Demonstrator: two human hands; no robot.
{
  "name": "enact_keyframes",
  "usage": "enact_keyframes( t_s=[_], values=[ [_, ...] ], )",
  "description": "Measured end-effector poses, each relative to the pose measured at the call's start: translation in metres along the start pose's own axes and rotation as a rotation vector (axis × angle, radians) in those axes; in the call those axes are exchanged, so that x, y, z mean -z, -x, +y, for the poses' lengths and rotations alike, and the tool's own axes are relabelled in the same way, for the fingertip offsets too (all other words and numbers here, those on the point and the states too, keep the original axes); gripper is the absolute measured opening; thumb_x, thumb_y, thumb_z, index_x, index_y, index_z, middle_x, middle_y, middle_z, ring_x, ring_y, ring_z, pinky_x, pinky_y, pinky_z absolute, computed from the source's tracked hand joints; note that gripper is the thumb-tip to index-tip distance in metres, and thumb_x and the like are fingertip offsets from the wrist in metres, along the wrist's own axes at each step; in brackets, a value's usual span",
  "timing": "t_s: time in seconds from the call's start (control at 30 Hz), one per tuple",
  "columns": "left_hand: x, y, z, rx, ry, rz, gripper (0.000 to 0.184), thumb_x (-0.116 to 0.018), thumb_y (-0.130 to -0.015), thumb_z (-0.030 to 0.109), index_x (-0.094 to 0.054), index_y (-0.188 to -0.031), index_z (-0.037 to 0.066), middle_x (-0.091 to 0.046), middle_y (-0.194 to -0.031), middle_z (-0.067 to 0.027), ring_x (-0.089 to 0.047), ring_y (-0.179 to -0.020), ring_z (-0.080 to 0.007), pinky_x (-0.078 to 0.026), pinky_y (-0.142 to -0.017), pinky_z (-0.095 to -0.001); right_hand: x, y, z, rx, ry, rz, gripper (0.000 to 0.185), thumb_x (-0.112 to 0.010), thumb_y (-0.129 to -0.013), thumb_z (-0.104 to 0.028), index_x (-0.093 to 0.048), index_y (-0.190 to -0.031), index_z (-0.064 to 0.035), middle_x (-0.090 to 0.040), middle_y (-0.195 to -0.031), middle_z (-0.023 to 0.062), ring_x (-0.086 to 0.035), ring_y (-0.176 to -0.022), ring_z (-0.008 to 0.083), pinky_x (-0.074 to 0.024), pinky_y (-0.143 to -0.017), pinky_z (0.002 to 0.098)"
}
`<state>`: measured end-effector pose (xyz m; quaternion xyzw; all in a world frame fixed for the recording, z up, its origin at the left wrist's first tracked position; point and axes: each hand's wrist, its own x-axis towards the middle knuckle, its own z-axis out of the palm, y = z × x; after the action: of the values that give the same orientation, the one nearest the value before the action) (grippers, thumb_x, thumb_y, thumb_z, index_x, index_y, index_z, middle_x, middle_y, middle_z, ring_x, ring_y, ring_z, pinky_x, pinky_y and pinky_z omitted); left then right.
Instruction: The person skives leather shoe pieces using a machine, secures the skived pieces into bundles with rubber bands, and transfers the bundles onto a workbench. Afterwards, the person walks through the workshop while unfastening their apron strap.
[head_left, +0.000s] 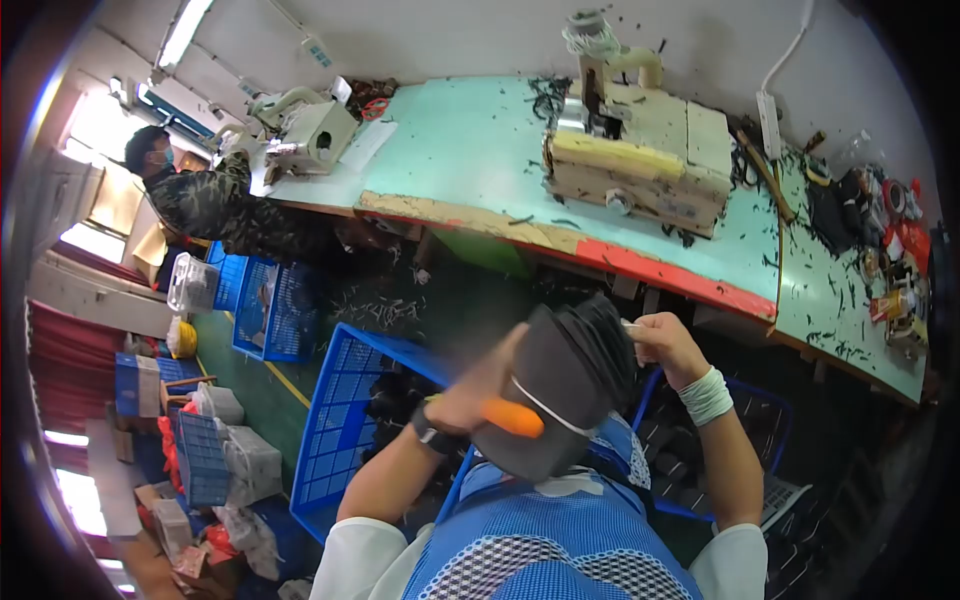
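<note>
A thick stack of dark grey fabric pieces (545, 400) is held up in front of my chest, with a thin white band (550, 408) running across its face. My left hand (480, 385), blurred by motion, grips the stack's left side. An orange, rounded, thumb-like cover (513, 418) on that hand presses against the front of the stack. My right hand (668, 345) is at the stack's upper right edge, its thumb and fingertips pinched together. A small whitish bit shows at those fingertips, too small to name.
A green worktable (470, 150) carries a sewing machine (640, 150) and scattered dark scraps. Blue crates (335, 440) with dark pieces stand beside me. At the far left, a person (200, 195) in camouflage clothing sits by another machine (315, 140). Scissors (375, 108) lie nearby.
</note>
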<state>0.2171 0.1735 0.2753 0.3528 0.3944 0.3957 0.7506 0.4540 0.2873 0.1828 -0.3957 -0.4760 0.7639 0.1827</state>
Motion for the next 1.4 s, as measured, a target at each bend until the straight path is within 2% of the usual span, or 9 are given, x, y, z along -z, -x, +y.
enact_keyframes(
  t_s=[0.07,0.17,0.27,0.57,0.7,0.87,1.03,1.23,1.4],
  values=[
    [0.001,-0.001,-0.013,0.01,-0.008,0.067,0.087,-0.087,-0.055,0.023,-0.035,-0.123,0.002,-0.047,-0.118,-0.0072,-0.046,-0.11,-0.0159,-0.037,-0.095,-0.0297,-0.008,0.017,0.01,0.005,0.016,0.075,0.035,-0.064,-0.083,-0.022,-0.045,-0.058,-0.008,-0.045,-0.054,-0.004,-0.038,-0.051,0.0029,-0.0298,-0.048,0.0218],
    [-0.016,-0.005,-0.03,-0.341,-0.746,0.191,0.074,-0.088,-0.052,0.024,-0.035,-0.1,0.007,-0.045,-0.105,-0.0092,-0.043,-0.099,-0.0177,-0.038,-0.089,-0.0315,-0.048,0.053,-0.001,0.343,0.313,0.546,0.037,-0.062,-0.084,-0.005,-0.035,-0.058,-0.0081,-0.036,-0.056,-0.0059,-0.029,-0.054,0.0033,-0.0247,-0.05,0.0213],
    [-0.038,-0.008,-0.032,-0.485,-1.145,0.126,0.086,-0.087,-0.053,0.022,-0.037,-0.117,-0.006,-0.052,-0.108,-0.0137,-0.052,-0.099,-0.0181,-0.04,-0.089,-0.0301,-0.058,0.084,0.001,0.531,0.17,0.66,0.036,-0.066,-0.082,-0.008,-0.04,-0.058,-0.0043,-0.035,-0.056,-0.0049,-0.029,-0.055,0.0038,-0.024,-0.047,0.0232],
    [-0.043,0.027,-0.061,-0.083,-0.745,-0.144,0.083,-0.087,-0.05,0.034,-0.037,-0.101,-0.009,-0.05,-0.09,-0.0139,-0.052,-0.084,-0.0188,-0.045,-0.072,-0.031,-0.113,0.156,0.005,0.752,0.391,0.851,0.031,-0.061,-0.076,0.006,-0.039,-0.058,-0.0047,-0.038,-0.057,-0.0006,-0.03,-0.054,0.0082,-0.0256,-0.052,0.0233],
    [-0.025,0.049,-0.077,0.104,-0.544,-0.264,0.074,-0.085,-0.052,0.037,-0.034,-0.095,0.006,-0.035,-0.085,-0.0041,-0.034,-0.08,-0.0118,-0.036,-0.068,-0.0258,-0.163,0.184,0.011,0.716,0.901,0.862,0.031,-0.069,-0.068,0.0,-0.041,-0.056,-0.0069,-0.043,-0.052,0.0031,-0.037,-0.049,0.0166,-0.0277,-0.051,0.0302],
    [0.007,0.063,-0.114,0.22,-0.587,-0.366,0.058,-0.075,-0.053,0.024,-0.036,-0.092,0.004,-0.033,-0.08,-0.0033,-0.032,-0.075,-0.0118,-0.032,-0.06,-0.0259,-0.218,0.188,0.047,0.622,1.49,0.762,0.037,-0.075,-0.062,-0.012,-0.039,-0.053,-0.0102,-0.04,-0.049,0.0009,-0.038,-0.047,0.0201,-0.028,-0.05,0.0332],
    [0.039,0.095,-0.141,0.304,-0.637,-0.384,0.055,-0.074,-0.054,0.023,-0.038,-0.091,0.004,-0.037,-0.081,-0.0039,-0.034,-0.076,-0.0121,-0.034,-0.064,-0.0258,-0.251,0.2,0.103,0.63,1.466,0.792,0.041,-0.077,-0.065,-0.016,-0.039,-0.052,-0.0112,-0.038,-0.048,0.0005,-0.036,-0.045,0.0196,-0.0264,-0.048,0.0323],
    [0.048,0.127,-0.151,0.33,-0.646,-0.23,0.057,-0.077,-0.056,0.013,-0.038,-0.095,0.0,-0.047,-0.076,-0.0078,-0.046,-0.072,-0.0139,-0.04,-0.057,-0.0298,-0.302,0.206,0.165,0.268,0.68,1.145,0.029,-0.076,-0.074,-0.013,-0.054,-0.06,-0.0027,-0.048,-0.052,0.0035,-0.038,-0.044,0.0104,-0.0301,-0.043,0.0266],
    [0.046,0.131,-0.186,0.338,-0.56,-0.149,0.047,-0.07,-0.059,0.009,-0.039,-0.093,0.0,-0.045,-0.076,-0.0059,-0.043,-0.068,-0.0123,-0.038,-0.055,-0.0288,-0.306,0.232,0.17,0.13,0.304,0.907,0.022,-0.076,-0.073,-0.014,-0.059,-0.066,-0.0015,-0.049,-0.052,0.0017,-0.037,-0.046,0.004,-0.0305,-0.043,0.0233]
  ],
)
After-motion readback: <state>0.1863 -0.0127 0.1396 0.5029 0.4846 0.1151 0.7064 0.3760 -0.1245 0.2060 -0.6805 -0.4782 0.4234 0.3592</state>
